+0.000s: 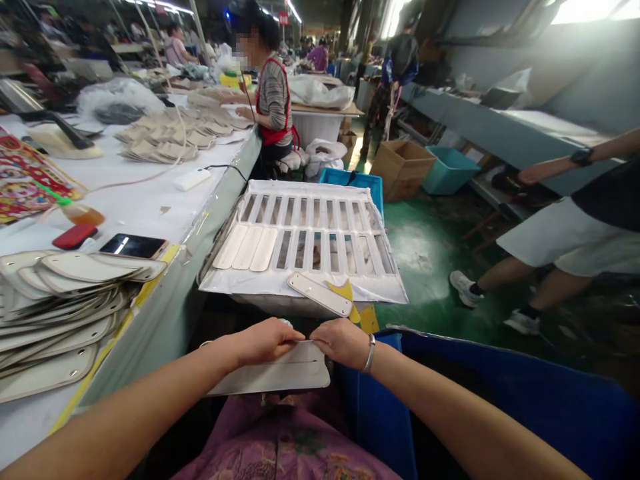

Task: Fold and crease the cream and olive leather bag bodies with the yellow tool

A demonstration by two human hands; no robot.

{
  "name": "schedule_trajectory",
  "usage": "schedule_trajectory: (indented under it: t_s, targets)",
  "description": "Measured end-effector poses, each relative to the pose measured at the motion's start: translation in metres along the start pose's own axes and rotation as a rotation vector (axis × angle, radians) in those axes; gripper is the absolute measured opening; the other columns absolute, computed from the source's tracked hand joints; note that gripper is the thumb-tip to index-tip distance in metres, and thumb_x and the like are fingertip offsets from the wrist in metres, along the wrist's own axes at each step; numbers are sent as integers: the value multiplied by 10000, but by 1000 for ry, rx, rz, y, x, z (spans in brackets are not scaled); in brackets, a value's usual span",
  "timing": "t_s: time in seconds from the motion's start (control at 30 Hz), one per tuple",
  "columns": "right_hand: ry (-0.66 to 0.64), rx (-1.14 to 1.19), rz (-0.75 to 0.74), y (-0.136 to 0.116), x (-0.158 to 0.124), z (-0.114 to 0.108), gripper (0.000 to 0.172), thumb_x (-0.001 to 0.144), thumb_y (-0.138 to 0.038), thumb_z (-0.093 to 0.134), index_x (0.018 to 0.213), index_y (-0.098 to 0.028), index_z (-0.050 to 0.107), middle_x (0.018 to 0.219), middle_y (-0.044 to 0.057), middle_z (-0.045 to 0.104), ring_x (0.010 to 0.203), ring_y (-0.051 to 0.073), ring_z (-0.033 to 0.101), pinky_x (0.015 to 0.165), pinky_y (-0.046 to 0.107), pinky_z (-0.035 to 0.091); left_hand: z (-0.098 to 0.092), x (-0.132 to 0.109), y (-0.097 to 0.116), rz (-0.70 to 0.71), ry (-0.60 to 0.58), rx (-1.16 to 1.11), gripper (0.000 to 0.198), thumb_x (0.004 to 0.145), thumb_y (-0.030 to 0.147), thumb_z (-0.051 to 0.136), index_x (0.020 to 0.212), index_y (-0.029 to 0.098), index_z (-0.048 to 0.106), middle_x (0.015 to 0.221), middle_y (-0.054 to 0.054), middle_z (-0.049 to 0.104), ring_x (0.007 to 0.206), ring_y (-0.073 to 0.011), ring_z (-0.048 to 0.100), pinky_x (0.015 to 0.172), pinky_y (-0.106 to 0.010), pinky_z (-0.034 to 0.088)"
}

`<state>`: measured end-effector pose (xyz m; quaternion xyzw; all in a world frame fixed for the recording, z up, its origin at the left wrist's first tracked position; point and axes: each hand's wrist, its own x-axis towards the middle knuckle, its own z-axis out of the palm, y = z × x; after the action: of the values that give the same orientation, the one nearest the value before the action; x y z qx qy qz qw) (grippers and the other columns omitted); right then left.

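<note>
Just above my lap, my left hand (273, 341) and my right hand (345, 341) pinch the upper edge of a cream, leather-like panel (280, 375). Their fingertips nearly meet, and a thin line or slit runs along the panel. Beyond them stands a white slotted crate (305, 227) with a cloth-like covered rim. Three cream strips (245, 247) lie side by side on its left part. A longer cream strip with holes at its ends (320, 294) lies slanted over the near edge, beside a yellow piece (344, 291).
On the left table (165, 200) lie stacked cream panels (60, 300), a phone (134, 246), a red case (75, 236) and a bottle of amber liquid (83, 213). A blue bin (480, 393) stands at my right. A co-worker (274, 100) sits ahead; another person (565, 213) is at right.
</note>
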<state>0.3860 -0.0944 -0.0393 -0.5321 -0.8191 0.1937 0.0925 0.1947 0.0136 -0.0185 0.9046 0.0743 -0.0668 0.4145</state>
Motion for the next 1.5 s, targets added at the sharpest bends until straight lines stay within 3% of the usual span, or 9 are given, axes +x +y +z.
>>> schedule_trajectory:
  t_s: [0.2, 0.4, 0.5, 0.73, 0.8, 0.9, 1.07, 1.23, 1.5]
  targets:
    - [-3, -42, -44, -5, -4, 1, 235, 874, -214, 422, 722, -165, 595, 687, 25, 611, 654, 126, 537, 586, 230, 342, 10, 3, 12, -82, -40, 148, 330, 813, 120, 461, 1101, 186, 609, 1021, -35, 674, 925, -179, 614, 802, -223, 436]
    - [-69, -23, -59, -13, -8, -7, 292, 900, -278, 385, 787, -154, 624, 768, 53, 634, 716, 137, 557, 630, 235, 367, 31, -4, 15, -45, 43, 323, 272, 836, 154, 432, 1062, 139, 583, 1045, -77, 652, 948, -207, 603, 839, -291, 461]
    - [-132, 64, 63, -12, -2, -14, 373, 911, -304, 361, 709, -160, 640, 733, 39, 641, 684, 125, 556, 616, 229, 361, 43, -6, 12, -43, 92, 418, 343, 815, 113, 426, 1143, 106, 528, 1118, -115, 613, 989, -220, 583, 870, -325, 464]
    - [-240, 136, 208, -4, 26, -14, 171, 710, -330, 617, 705, -170, 675, 695, 23, 654, 642, 152, 564, 535, 234, 332, 63, -3, 14, -49, 150, 592, 376, 830, 104, 398, 1193, 55, 485, 1015, -168, 619, 903, -248, 591, 804, -390, 492]
    - [-274, 152, 226, -2, 32, -14, 147, 670, -309, 644, 691, -167, 675, 683, 23, 650, 633, 157, 560, 523, 235, 329, 55, -4, 15, -66, 116, 597, 415, 811, 98, 415, 1218, 35, 467, 1038, -186, 612, 919, -264, 589, 810, -402, 483]
    - [-329, 204, 250, 3, 40, -16, 168, 652, -309, 671, 723, -158, 686, 702, 21, 659, 635, 147, 568, 520, 219, 352, 23, -12, 8, -41, 12, 439, 386, 814, 124, 430, 1190, 97, 515, 1056, -137, 632, 923, -238, 604, 807, -335, 479]
    - [-406, 381, 253, 17, 43, -12, 349, 702, -342, 650, 1008, -178, 669, 856, 3, 686, 723, 129, 613, 596, 180, 435, -29, -43, -19, 41, -95, 39, 323, 847, 174, 440, 1131, 235, 580, 1012, -4, 676, 902, -160, 626, 779, -196, 453]
    - [-420, 734, 223, 20, 41, 4, 403, 755, -386, 587, 1115, -209, 633, 1053, -7, 657, 951, 175, 597, 811, 212, 440, -20, -56, -30, 54, -78, 40, 406, 830, 129, 439, 1215, 237, 512, 1204, -16, 591, 1080, -183, 557, 916, -245, 404]
    - [-460, 722, 135, 1, 66, 12, 405, 831, -433, 483, 1133, -203, 624, 1020, 13, 667, 936, 184, 595, 806, 230, 429, -6, -60, -35, 98, -125, 316, 476, 819, 101, 391, 1294, 143, 393, 1310, -92, 491, 1208, -158, 445, 993, -236, 350]
